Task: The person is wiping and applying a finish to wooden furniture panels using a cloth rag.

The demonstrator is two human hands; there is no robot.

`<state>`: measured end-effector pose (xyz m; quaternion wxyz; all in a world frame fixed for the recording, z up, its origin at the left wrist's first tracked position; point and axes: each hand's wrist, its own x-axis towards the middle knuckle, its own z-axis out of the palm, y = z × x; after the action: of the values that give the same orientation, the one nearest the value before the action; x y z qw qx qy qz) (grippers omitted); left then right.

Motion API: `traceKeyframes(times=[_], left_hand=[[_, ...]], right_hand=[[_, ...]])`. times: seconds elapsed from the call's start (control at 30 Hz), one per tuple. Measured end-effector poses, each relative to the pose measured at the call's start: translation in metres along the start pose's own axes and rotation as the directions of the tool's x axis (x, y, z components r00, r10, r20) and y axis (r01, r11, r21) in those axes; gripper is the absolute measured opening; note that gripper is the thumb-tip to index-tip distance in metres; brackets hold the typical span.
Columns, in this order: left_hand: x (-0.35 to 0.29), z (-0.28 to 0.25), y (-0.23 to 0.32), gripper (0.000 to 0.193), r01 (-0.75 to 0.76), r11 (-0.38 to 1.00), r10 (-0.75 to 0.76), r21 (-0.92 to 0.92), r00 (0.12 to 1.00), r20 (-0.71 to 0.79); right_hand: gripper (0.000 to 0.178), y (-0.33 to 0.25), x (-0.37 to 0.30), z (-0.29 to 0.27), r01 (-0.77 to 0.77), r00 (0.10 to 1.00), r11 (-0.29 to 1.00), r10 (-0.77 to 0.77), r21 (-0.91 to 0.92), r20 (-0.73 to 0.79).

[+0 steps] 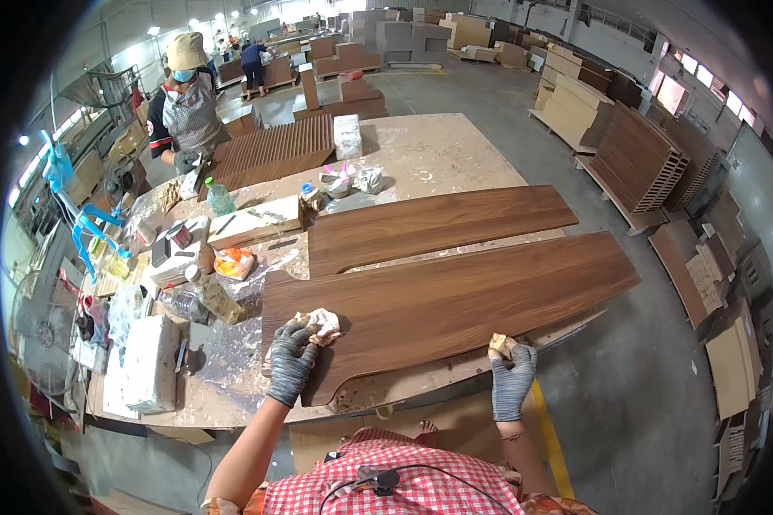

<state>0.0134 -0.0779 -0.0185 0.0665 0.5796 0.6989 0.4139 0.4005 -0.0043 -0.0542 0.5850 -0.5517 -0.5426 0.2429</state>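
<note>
My left hand [292, 362], in a grey striped knit glove, is closed on a crumpled whitish rag [324, 324] and rests on the left end of the nearer brown wood-grain panel [455, 296]. A small tan piece, folded or block-like [501, 345], is gripped in my right hand [514, 382] at the panel's near long edge; its exact kind is unclear. This panel has a curved cut-out by its near left corner. Behind it lies a second, narrower wood-grain panel [438, 221], a slim gap between the two.
Bottles [219, 302], an orange-and-white packet [234, 263] and white foam blocks [150, 364] crowd the table's left side. Across the table, a co-worker [185, 112] stands beside stacked brown slats [270, 153]. Pallets of panels [631, 159] stand on the floor at right.
</note>
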Motion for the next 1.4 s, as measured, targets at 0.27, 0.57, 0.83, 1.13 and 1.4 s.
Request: traceKeyframes(times=[0.27, 0.57, 0.83, 1.13, 1.4], left_hand=[[0.022, -0.023, -0.011, 0.037, -0.273, 0.962, 0.266, 0.011, 0.945, 0.193], [0.019, -0.024, -0.015, 0.039, -0.278, 0.96, 0.281, -0.042, 0.941, 0.19], [0.02, -0.022, -0.021, 0.035, -0.325, 0.945, 0.327, -0.045, 0.929, 0.174], [0.019, -0.023, -0.022, 0.032, -0.321, 0.943, 0.331, -0.087, 0.929, 0.164], [0.017, -0.025, -0.024, 0.033, -0.296, 0.947, 0.312, -0.126, 0.939, 0.144]], right_hand=[[0.028, -0.065, -0.092, 0.092, 0.043, 0.968, 0.985, -0.083, 0.166, 0.237], [0.029, -0.092, -0.103, 0.103, 0.114, 0.951, 0.993, -0.103, -0.022, 0.292], [0.027, -0.122, -0.138, 0.126, 0.044, 0.871, 0.995, -0.084, 0.095, 0.484], [0.028, -0.137, -0.141, 0.124, 0.145, 0.855, 0.989, -0.116, -0.019, 0.505], [0.027, -0.093, -0.104, 0.103, 0.041, 0.973, 0.999, -0.033, -0.031, 0.227]])
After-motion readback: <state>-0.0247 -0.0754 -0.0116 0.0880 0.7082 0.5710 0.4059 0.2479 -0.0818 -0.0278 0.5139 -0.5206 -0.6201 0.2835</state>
